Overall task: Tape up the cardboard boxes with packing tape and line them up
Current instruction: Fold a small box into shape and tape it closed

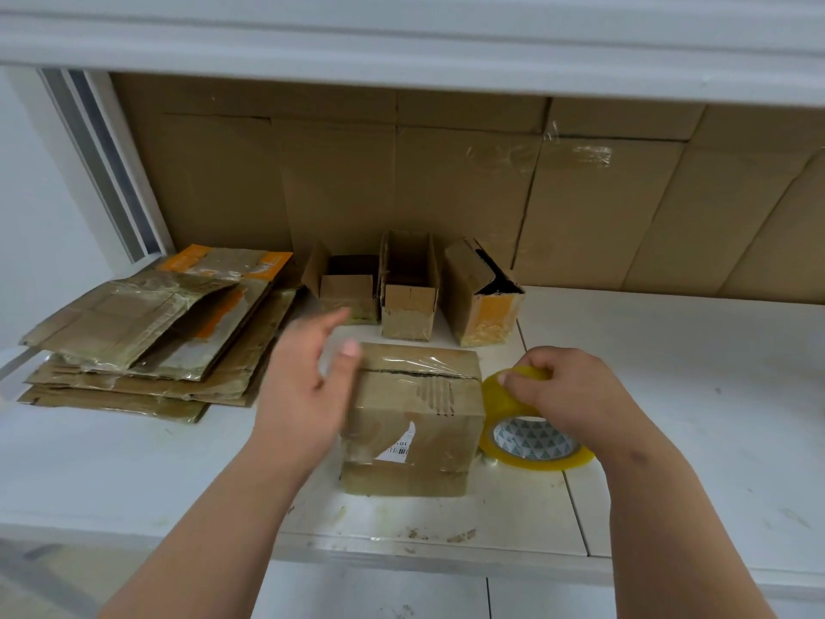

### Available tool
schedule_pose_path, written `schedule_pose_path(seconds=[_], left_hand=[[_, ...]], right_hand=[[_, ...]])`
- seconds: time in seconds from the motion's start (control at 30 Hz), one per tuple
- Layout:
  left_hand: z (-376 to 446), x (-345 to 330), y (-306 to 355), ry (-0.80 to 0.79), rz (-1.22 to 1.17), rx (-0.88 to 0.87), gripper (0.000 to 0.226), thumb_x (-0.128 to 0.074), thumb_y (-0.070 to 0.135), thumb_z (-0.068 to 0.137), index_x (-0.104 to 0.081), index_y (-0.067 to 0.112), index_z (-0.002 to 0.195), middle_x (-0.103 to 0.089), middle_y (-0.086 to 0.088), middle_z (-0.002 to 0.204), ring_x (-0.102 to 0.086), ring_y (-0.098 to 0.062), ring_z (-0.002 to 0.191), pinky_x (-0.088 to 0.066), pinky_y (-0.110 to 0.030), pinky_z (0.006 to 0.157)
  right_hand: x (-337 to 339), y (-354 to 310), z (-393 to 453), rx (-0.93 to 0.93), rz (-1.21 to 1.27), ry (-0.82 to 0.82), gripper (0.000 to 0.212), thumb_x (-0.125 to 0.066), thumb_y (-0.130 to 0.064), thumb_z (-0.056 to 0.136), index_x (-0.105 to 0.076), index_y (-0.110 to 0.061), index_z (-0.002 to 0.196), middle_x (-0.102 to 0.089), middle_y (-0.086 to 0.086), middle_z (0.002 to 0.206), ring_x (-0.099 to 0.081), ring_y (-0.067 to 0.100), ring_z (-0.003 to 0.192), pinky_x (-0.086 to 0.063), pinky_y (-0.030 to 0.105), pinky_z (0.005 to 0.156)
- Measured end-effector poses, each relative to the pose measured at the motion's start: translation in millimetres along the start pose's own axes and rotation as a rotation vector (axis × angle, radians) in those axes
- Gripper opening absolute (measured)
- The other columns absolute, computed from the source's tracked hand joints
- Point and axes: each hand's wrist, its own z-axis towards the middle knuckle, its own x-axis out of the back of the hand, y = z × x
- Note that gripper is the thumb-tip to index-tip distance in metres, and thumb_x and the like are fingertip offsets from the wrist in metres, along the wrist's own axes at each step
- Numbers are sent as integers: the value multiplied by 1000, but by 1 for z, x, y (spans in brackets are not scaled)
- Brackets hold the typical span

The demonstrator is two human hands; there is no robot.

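A small cardboard box (415,422) stands on the white table (669,395) in front of me, with clear tape stretched across its top seam. My left hand (303,386) hovers at the box's left edge, fingers straight and blurred, thumb near the tape. My right hand (562,395) grips the top of a yellowish roll of packing tape (531,440) that stands tilted against the box's right side. Behind it, three small open boxes (408,301) stand side by side in a row.
A stack of flattened cardboard boxes (147,337) lies at the left of the table. Large cardboard sheets (446,180) line the back wall under a white shelf (402,42). The table's front edge (402,551) runs near my forearms.
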Motion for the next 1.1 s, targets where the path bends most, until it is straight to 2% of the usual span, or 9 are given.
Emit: schedule_pose_path(seconds=[0.1, 0.2, 0.3, 0.47, 0.6, 0.77, 0.87, 0.93, 1.1], left_hand=[[4, -7, 29, -349, 448, -239, 58, -40, 57, 96, -34, 35, 150, -29, 18, 153, -19, -1, 141, -11, -22, 112], [-1, -16, 33, -525, 708, -245, 79, -14, 72, 89, -9, 32, 157, -5, 12, 165, 4, -10, 151, 6, -29, 119], [1, -18, 32, -634, 802, -203, 97, 1, 82, 76, 10, 28, 156, 12, 10, 164, 18, -12, 150, 6, -38, 123], [8, -29, 47, -772, 933, -155, 97, -19, 91, 75, 25, 46, 148, 19, 5, 164, 19, -26, 150, 4, -50, 122], [7, -48, 60, -771, 958, -144, 89, -21, 93, 74, 23, 58, 143, 17, 3, 165, 17, -36, 149, 6, -61, 118], [7, -51, 48, -618, 875, -181, 84, -13, 91, 75, 8, 56, 148, 1, 8, 166, 9, -26, 152, 6, -54, 120], [11, -42, 38, -557, 864, -200, 87, -5, 86, 70, 0, 53, 151, 0, 14, 165, 6, -19, 150, 2, -47, 120], [13, -37, 34, -533, 823, -153, 76, -19, 75, 81, -7, 51, 152, 0, 17, 163, 4, -18, 145, -5, -43, 117], [27, -26, 16, -570, 655, -171, 70, -21, 53, 87, -15, 39, 156, -12, 15, 162, -5, -15, 147, -1, -41, 121]], right_hand=[[0, 1, -1, 1, 18, 8, 24, -59, -52, 89, -64, -28, 89, -62, -3, 92, -60, 22, 91, -56, 40, 81], [-1, 2, -3, 9, 4, 0, 26, -58, -53, 89, -64, -28, 92, -62, -2, 94, -60, 22, 93, -55, 40, 83], [-2, 3, -2, 20, -11, 18, 25, -57, -53, 89, -63, -28, 92, -62, -1, 93, -60, 23, 95, -54, 40, 84], [-5, 2, -1, 41, -23, 46, 24, -59, -51, 88, -64, -28, 94, -65, 1, 96, -60, 23, 95, -53, 40, 86], [-5, 2, -1, 90, -108, 58, 24, -58, -50, 89, -64, -28, 95, -65, -1, 95, -60, 22, 94, -51, 36, 82], [-8, 7, -1, 126, -55, 52, 28, -51, -46, 96, -65, -22, 99, -64, 0, 98, -59, 20, 93, -50, 36, 81], [-12, 8, -2, 133, 144, -10, 24, -49, -32, 99, -68, -19, 104, -66, 0, 100, -61, 20, 94, -52, 37, 84], [-12, 8, -5, 124, 327, -86, 23, -50, -23, 96, -71, -23, 104, -69, -6, 100, -63, 14, 94, -54, 37, 85], [-25, 8, -6, 159, 601, -239, 18, -67, -31, 92, -72, -25, 108, -75, -2, 98, -71, 18, 94, -55, 42, 92]])
